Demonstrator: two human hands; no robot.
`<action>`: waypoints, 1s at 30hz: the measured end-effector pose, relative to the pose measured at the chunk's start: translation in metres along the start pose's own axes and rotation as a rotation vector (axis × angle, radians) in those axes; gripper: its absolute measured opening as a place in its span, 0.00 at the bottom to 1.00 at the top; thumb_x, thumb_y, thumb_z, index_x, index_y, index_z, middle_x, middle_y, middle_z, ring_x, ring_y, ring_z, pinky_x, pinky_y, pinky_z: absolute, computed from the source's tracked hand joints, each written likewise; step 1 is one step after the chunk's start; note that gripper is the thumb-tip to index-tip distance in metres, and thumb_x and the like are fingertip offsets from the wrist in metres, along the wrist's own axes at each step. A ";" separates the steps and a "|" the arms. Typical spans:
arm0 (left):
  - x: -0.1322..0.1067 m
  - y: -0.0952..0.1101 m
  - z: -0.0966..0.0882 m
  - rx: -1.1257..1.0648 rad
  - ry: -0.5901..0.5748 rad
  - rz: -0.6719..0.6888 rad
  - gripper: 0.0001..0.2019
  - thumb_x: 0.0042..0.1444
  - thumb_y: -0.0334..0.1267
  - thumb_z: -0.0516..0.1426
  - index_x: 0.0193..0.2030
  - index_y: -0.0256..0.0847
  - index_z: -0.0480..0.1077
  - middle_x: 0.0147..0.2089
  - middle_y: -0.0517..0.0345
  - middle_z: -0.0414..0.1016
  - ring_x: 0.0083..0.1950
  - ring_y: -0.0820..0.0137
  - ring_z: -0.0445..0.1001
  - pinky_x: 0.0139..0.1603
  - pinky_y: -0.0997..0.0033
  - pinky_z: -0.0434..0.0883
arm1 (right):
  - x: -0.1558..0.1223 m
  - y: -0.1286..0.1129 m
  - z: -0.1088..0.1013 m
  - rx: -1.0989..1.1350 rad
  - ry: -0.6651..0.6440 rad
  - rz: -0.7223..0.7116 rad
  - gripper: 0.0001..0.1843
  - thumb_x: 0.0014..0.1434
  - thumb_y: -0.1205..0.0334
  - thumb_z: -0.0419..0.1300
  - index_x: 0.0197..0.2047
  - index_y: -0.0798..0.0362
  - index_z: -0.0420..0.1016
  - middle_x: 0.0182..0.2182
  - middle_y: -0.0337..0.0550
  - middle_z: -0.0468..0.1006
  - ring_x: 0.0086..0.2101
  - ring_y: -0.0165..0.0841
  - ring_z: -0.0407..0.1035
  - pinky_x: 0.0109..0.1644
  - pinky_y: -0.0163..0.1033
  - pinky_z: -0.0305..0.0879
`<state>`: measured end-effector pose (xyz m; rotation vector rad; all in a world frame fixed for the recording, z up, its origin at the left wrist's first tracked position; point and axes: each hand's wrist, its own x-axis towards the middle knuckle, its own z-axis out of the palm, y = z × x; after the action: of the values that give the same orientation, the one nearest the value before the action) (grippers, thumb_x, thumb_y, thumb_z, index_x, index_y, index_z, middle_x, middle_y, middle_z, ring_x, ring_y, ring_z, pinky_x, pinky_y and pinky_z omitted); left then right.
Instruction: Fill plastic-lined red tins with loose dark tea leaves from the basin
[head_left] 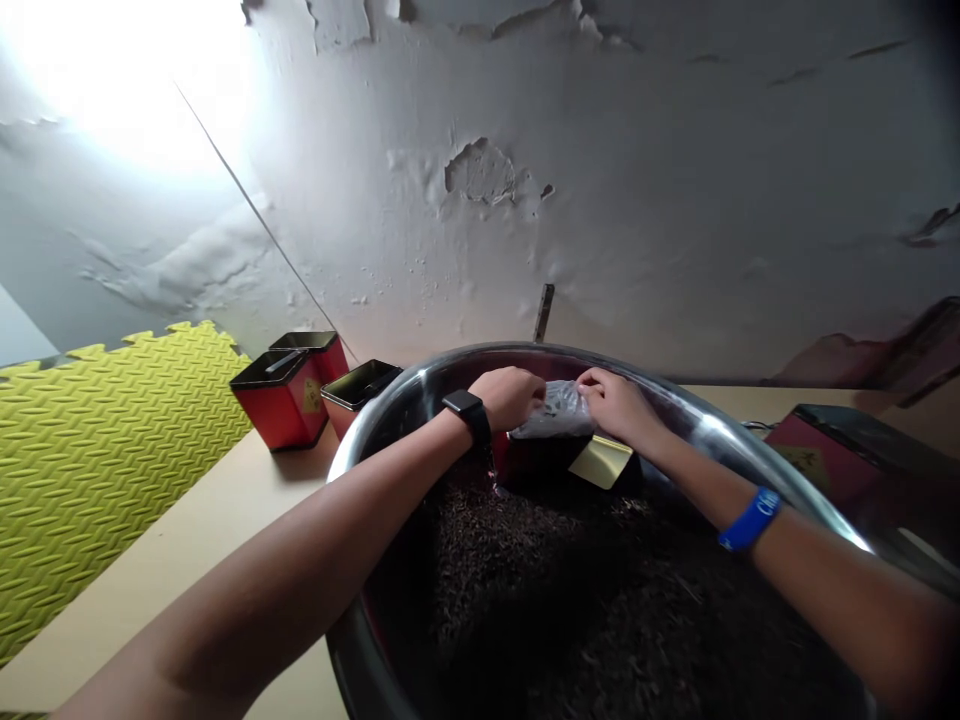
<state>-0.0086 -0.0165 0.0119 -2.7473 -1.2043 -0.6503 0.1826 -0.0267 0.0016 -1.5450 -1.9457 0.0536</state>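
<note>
A large steel basin (390,400) full of dark loose tea leaves (570,590) fills the lower middle. At its far side my left hand (510,395) and my right hand (615,400) both grip a clear plastic bag (559,410) holding dark leaves. The bag sits in the mouth of a red tin (525,460) with a gold label (600,462) standing in the leaves. Fingers of both hands are closed on the bag's top edge. A black smartwatch is on my left wrist, a blue band on my right.
Three red tins with dark open tops (281,395) stand on the beige table (187,540) left of the basin. A yellow foam mat (90,450) lies far left. A red box (840,450) sits to the right. A peeling white wall (600,200) is close behind.
</note>
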 end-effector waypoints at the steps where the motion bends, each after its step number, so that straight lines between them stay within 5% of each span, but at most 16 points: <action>1: 0.000 0.000 0.000 -0.019 0.058 -0.018 0.08 0.53 0.37 0.52 0.35 0.40 0.71 0.36 0.55 0.74 0.39 0.67 0.70 0.40 0.70 0.65 | -0.001 -0.002 -0.002 -0.025 0.072 -0.067 0.10 0.54 0.60 0.50 0.36 0.52 0.69 0.28 0.43 0.74 0.26 0.32 0.67 0.31 0.35 0.59; 3: 0.000 0.000 -0.001 -0.080 0.190 -0.049 0.08 0.54 0.35 0.50 0.37 0.38 0.68 0.37 0.53 0.73 0.39 0.68 0.70 0.40 0.70 0.65 | -0.002 -0.007 -0.005 -0.038 0.166 -0.249 0.11 0.53 0.59 0.52 0.39 0.52 0.70 0.35 0.45 0.73 0.33 0.35 0.67 0.37 0.37 0.60; 6: 0.002 -0.003 -0.001 -0.222 0.358 -0.067 0.06 0.55 0.32 0.49 0.36 0.37 0.65 0.35 0.54 0.71 0.36 0.71 0.70 0.37 0.72 0.65 | -0.004 -0.013 -0.004 0.006 -0.007 -0.401 0.20 0.51 0.55 0.56 0.48 0.50 0.66 0.39 0.45 0.73 0.36 0.35 0.67 0.37 0.37 0.61; 9: 0.004 -0.007 -0.001 -0.413 0.442 -0.098 0.06 0.57 0.31 0.46 0.36 0.37 0.63 0.30 0.57 0.70 0.28 0.76 0.68 0.32 0.76 0.64 | -0.004 -0.015 -0.001 -0.065 -0.170 -0.307 0.27 0.49 0.52 0.58 0.52 0.50 0.64 0.34 0.44 0.75 0.32 0.36 0.68 0.33 0.37 0.59; 14: 0.007 -0.012 -0.003 -0.569 0.578 -0.196 0.04 0.55 0.33 0.49 0.32 0.36 0.63 0.28 0.59 0.67 0.28 0.77 0.66 0.30 0.79 0.63 | -0.005 -0.019 -0.007 -0.019 -0.239 -0.200 0.20 0.49 0.46 0.56 0.42 0.49 0.72 0.25 0.40 0.75 0.25 0.33 0.67 0.29 0.35 0.57; 21: 0.011 -0.007 -0.008 -1.032 0.510 -0.482 0.07 0.57 0.33 0.47 0.29 0.35 0.60 0.23 0.63 0.59 0.19 0.81 0.62 0.21 0.80 0.63 | -0.005 -0.025 -0.018 0.103 -0.282 -0.183 0.23 0.55 0.44 0.47 0.30 0.54 0.72 0.24 0.41 0.73 0.25 0.31 0.64 0.26 0.35 0.54; 24: 0.010 -0.003 -0.009 -1.118 0.455 -0.509 0.07 0.57 0.33 0.48 0.30 0.35 0.60 0.21 0.65 0.57 0.17 0.82 0.60 0.19 0.81 0.61 | -0.007 -0.025 -0.016 0.033 -0.243 -0.169 0.19 0.51 0.45 0.52 0.27 0.53 0.72 0.22 0.40 0.72 0.23 0.30 0.63 0.25 0.34 0.52; 27: 0.009 -0.002 -0.011 -1.079 0.369 -0.444 0.06 0.58 0.36 0.48 0.35 0.35 0.62 0.25 0.62 0.62 0.20 0.82 0.61 0.22 0.81 0.62 | -0.008 -0.024 -0.013 -0.008 -0.203 -0.220 0.13 0.51 0.52 0.54 0.26 0.52 0.72 0.23 0.40 0.73 0.25 0.31 0.64 0.27 0.35 0.53; 30: 0.006 -0.006 -0.014 -0.808 0.285 -0.334 0.15 0.54 0.44 0.52 0.43 0.36 0.64 0.32 0.57 0.69 0.28 0.77 0.66 0.29 0.78 0.65 | -0.006 -0.022 -0.014 0.014 -0.074 -0.244 0.12 0.54 0.57 0.51 0.28 0.53 0.72 0.27 0.41 0.75 0.28 0.32 0.66 0.30 0.34 0.54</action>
<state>-0.0142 -0.0120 0.0266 -2.8360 -1.5992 -1.8479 0.1710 -0.0436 0.0190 -1.3026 -2.1739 0.0204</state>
